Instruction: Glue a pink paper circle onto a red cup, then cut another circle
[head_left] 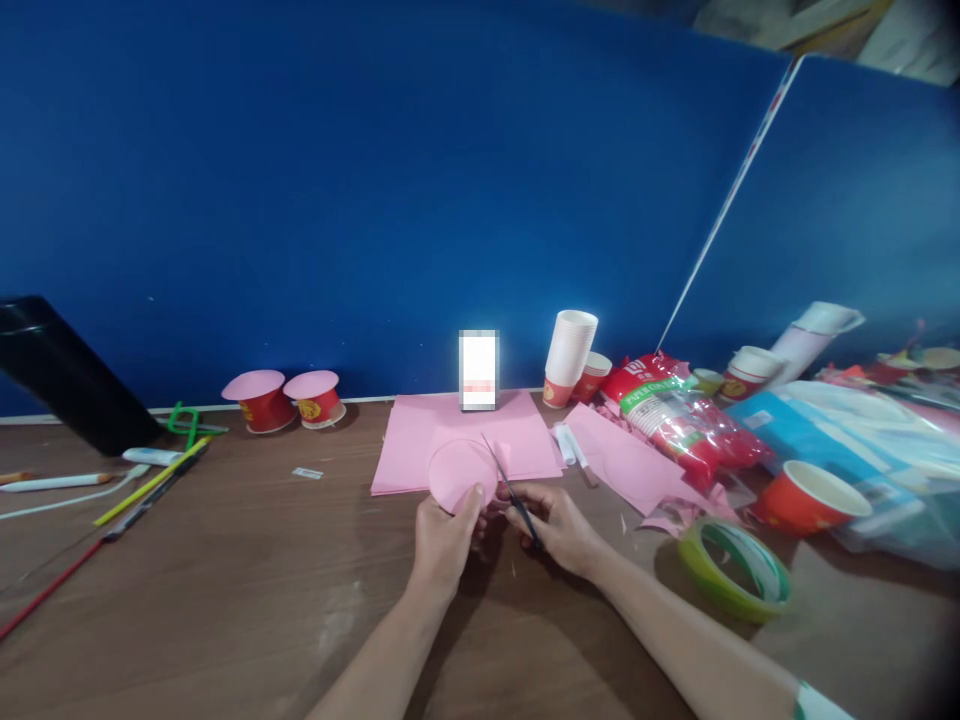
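Observation:
My left hand [450, 535] pinches a round pink paper disc [459, 475] at its lower right edge, thumb on top. In my right hand [555, 525] is a pair of scissors [523, 512], its dark handle in the fingers and its blades pointing up and left beside the disc's right edge. Whether the blades touch the paper I cannot tell. Behind both hands lies a stack of pink paper sheets [405, 440]. A phone with a blurred bright screen [478, 372] stands upright at the back of the stack.
Two cut red cups topped with pink discs [256, 402] stand left. Stacked white paper cups [573, 350], pink scraps [630, 455], a red cup bag [675, 410], an orange cup [814, 497] and a green tape roll [735, 570] are right. A black bottle [75, 370] leans far left near pens.

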